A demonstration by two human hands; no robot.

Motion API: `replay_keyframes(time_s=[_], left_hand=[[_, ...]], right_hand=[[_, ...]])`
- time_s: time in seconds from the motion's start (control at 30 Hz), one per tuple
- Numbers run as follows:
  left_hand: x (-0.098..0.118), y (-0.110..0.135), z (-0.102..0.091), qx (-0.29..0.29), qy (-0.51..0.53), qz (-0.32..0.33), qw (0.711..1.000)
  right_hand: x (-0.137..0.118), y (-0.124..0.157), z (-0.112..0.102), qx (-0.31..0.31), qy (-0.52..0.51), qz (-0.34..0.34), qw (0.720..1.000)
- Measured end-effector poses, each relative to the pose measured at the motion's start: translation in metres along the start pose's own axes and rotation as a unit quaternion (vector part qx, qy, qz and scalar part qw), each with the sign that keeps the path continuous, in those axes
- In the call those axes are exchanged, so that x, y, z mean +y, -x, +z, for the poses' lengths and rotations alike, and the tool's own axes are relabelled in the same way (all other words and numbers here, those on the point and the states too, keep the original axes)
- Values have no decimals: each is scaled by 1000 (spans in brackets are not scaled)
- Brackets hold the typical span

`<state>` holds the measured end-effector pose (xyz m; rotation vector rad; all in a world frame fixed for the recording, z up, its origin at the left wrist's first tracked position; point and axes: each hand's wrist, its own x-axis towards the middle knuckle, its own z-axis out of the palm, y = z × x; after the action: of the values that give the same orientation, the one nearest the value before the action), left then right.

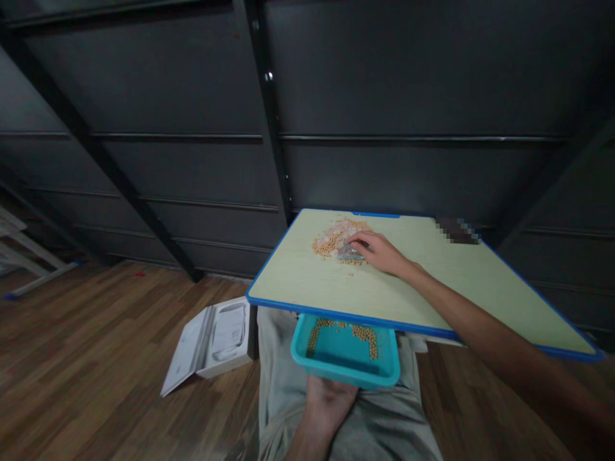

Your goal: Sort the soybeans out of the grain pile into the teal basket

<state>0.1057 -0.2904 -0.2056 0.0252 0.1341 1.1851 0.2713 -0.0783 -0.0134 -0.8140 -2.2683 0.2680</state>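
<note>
Tabletop: a pale yellow-green board [288, 275] with a blue edge, from the centre of the frame to the lower right.
Bean heap: round yellow beans [327, 246] mixed with whitish bits [342, 228], spread near the board's far left part; a few strays lie nearer the front.
See-through piece: a clear item [350, 256] at the heap's lower edge, partly covered.
Far right corner: a dark, pixelated flat object [459, 232].
Wooden floor: brown planks [96, 352]; an open white box [228, 339] lies lower left of centre, a small red scrap [139, 274] further left.
</note>
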Motion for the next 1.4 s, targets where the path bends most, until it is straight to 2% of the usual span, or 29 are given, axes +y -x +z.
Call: replay_keyframes(time_s=[0.37,0.57,0.93,1.13,1.4], left_hand=[[0,0,-1,38,-6,8,999],[-1,0,5,18,-12,13,1000],[-1,2,7,20,-10,4,1000],[-2,2,12,25,-28,23,999],[-2,2,8,60,-20,23,998]], right_hand=[[-4,0,0,-20,-20,-2,1000],[-9,0,-1,-28,-33,-1,999],[-13,0,-2,-38,-48,0,998],[-16,0,-2,-44,-47,-5,998],[-18,0,-2,-48,-55,-11,997]])
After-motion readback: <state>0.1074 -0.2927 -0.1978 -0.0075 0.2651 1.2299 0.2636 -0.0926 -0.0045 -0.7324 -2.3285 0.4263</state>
